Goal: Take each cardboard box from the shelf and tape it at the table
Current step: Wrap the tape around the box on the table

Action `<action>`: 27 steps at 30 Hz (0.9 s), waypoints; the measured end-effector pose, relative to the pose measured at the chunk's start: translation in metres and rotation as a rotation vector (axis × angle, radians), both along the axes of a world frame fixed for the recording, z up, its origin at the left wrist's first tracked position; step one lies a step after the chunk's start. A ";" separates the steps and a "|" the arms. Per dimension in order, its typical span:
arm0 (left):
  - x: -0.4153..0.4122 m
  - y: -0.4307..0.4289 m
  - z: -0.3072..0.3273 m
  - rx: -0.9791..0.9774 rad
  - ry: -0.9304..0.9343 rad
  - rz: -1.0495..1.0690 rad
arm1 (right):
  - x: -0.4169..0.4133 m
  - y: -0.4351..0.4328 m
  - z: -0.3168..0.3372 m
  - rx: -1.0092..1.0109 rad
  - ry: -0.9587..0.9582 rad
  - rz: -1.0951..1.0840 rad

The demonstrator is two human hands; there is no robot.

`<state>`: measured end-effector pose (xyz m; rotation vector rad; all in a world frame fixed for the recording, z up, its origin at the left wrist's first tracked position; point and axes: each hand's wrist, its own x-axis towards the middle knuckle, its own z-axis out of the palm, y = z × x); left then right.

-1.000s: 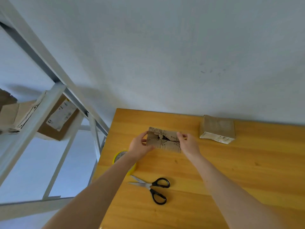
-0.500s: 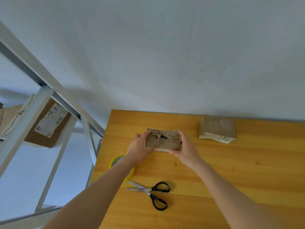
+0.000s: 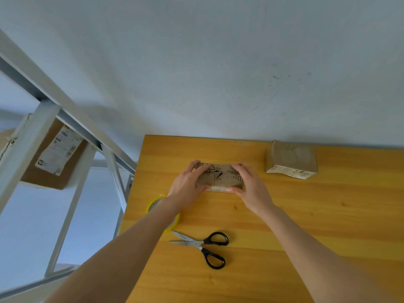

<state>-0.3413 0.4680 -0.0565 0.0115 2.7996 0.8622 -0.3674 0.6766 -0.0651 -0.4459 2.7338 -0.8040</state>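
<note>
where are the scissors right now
In the head view the scissors lie on the wooden table, toward its left side, just right of the yellow tape roll and nearer the person than the held box.

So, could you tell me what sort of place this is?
Probably a small packing room: metal shelving with a labelled box, beside a wooden table with a tape roll and scissors.

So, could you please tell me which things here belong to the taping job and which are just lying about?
Job: small box, gripped by left hand and right hand; yellow tape roll; scissors; labelled box on the shelf.
Lying about: second box by the wall, untouched; possibly finished already.
</note>
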 end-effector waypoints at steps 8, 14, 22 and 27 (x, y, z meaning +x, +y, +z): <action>0.000 -0.002 -0.012 -0.295 -0.047 -0.170 | 0.008 -0.005 -0.012 0.251 0.097 0.222; 0.005 0.002 -0.016 -0.439 0.029 -0.229 | 0.008 -0.013 -0.025 0.297 0.120 0.213; 0.008 0.002 -0.026 -0.397 -0.021 -0.229 | 0.007 -0.014 -0.024 0.352 0.129 0.211; 0.008 -0.004 -0.025 -0.245 -0.028 -0.154 | 0.011 -0.013 -0.015 0.339 0.086 0.186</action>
